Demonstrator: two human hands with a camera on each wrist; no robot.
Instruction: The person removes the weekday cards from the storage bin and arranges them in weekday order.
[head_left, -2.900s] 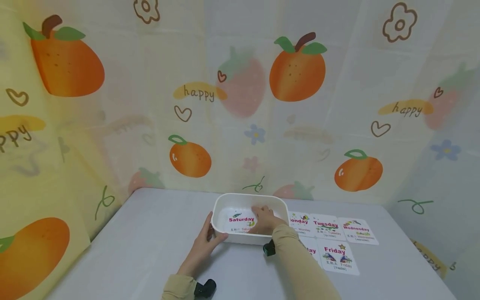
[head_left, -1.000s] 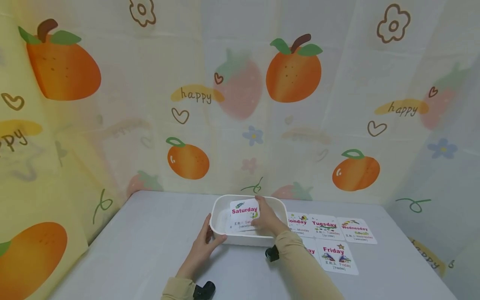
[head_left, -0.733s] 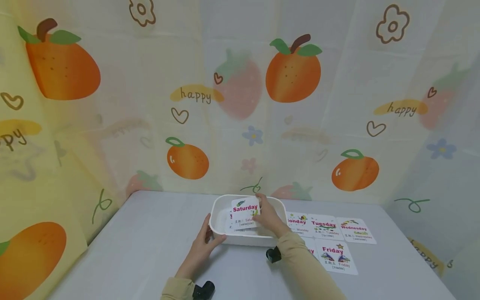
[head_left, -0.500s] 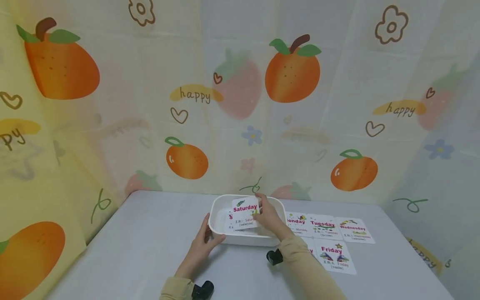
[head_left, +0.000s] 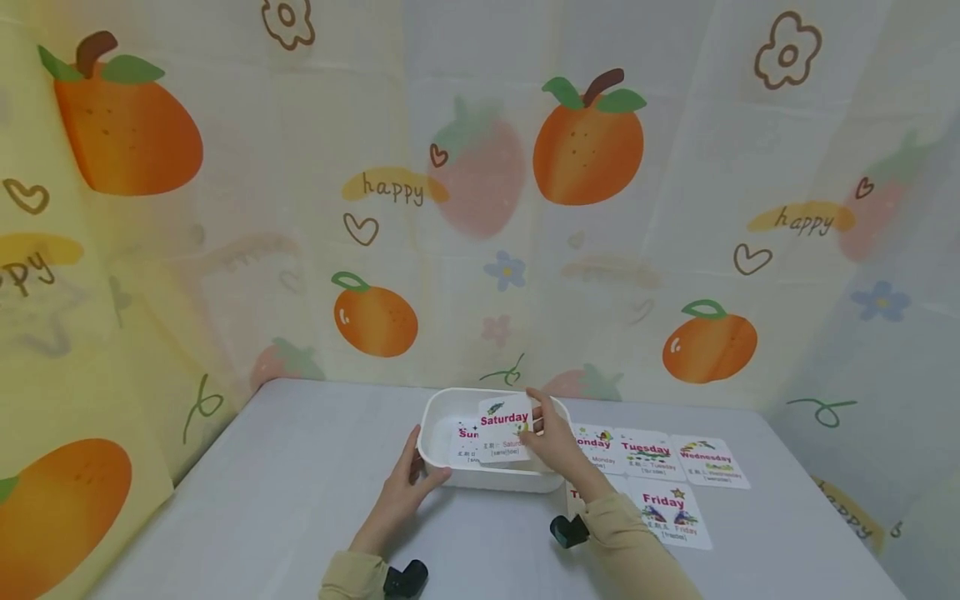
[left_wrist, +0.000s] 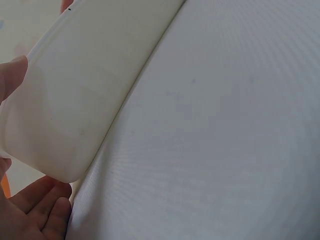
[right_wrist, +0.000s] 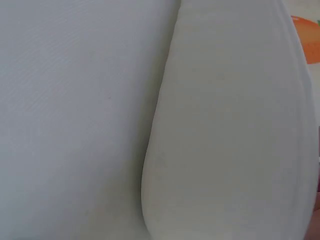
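Observation:
A white plastic box stands on the table. My left hand holds its near left corner, the thumb at the front rim and the fingers along the side. In the left wrist view the fingertips curl at the corner of the box wall. A card printed "Saturday" is pinched at its right edge by my right hand, raised above the box floor. Behind it, inside the box, lies a partly covered card reading "Sun". The right wrist view shows mostly the box's outer wall.
Right of the box lie the "Monday", "Tuesday" and "Wednesday" cards in a row. Nearer are the "Friday" card and one mostly hidden by my right wrist. A printed curtain hangs behind the table.
My right hand has taken hold of the Saturday card, lifted it off the box floor and moved it right, baring part of the card beneath. My left hand has stayed on the box.

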